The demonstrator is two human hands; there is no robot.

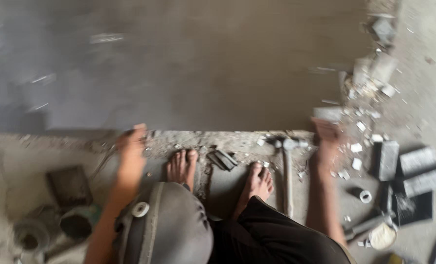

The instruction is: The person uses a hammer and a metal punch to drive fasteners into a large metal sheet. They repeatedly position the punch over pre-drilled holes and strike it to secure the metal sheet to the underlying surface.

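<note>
The view is blurred by motion. A large smooth grey slab (pixel 188 63) fills the upper part of the floor. My left hand (pixel 131 142) lies at its near edge with the fingers curled; its grip is too blurred to read. My right hand (pixel 327 134) is at the slab's near right corner, closed on a small grey tile piece (pixel 328 113). Between my hands, my two bare feet (pixel 181 166) (pixel 258 180) stand on rough mortar. A hammer (pixel 287 168) lies beside the right foot.
Broken tile chips (pixel 357 146) and rubble (pixel 374 73) are scattered to the right. Dark tile strips (pixel 416 171), a tape roll (pixel 364 195) and a small bowl (pixel 382 236) lie further right. Dark wedges (pixel 222 160) lie between the feet. Buckets (pixel 76 225) and a dark square (pixel 70 185) sit left.
</note>
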